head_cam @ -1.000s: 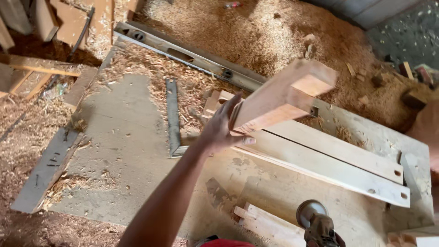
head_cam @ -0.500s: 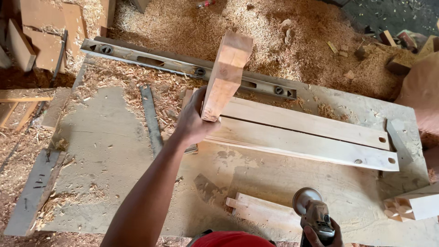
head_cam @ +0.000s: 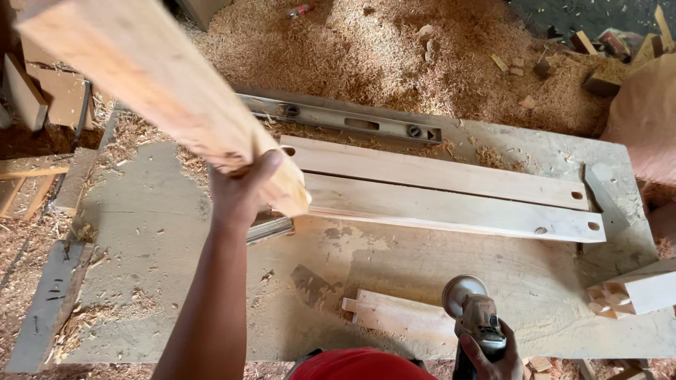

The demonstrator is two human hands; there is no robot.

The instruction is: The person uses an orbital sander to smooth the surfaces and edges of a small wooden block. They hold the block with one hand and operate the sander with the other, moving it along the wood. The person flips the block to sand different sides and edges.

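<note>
My left hand (head_cam: 243, 190) is wrapped around the near end of a thick wooden beam (head_cam: 151, 91), fingers curled under it and thumb pressed on top, so the beam is clamped firmly and held up in the air above the left part of the workbench (head_cam: 155, 232), slanting away toward the far left corner. My right hand (head_cam: 493, 352) is down at the near edge of the bench, closed around the body of a power sander (head_cam: 475, 313) whose round pad points toward the bench top. On the bench, two long flat boards (head_cam: 436, 190) lie side by side, touching along their length, with holes at their right ends. Just beyond them a long metal spirit level (head_cam: 345, 121) lies along the far edge. A short plank (head_cam: 398, 315) rests near the sander, close to the near edge. A notched wooden block (head_cam: 634, 290) sits at the right edge. Sawdust (head_cam: 394, 49) is heaped beyond the far edge of the bench.
</note>
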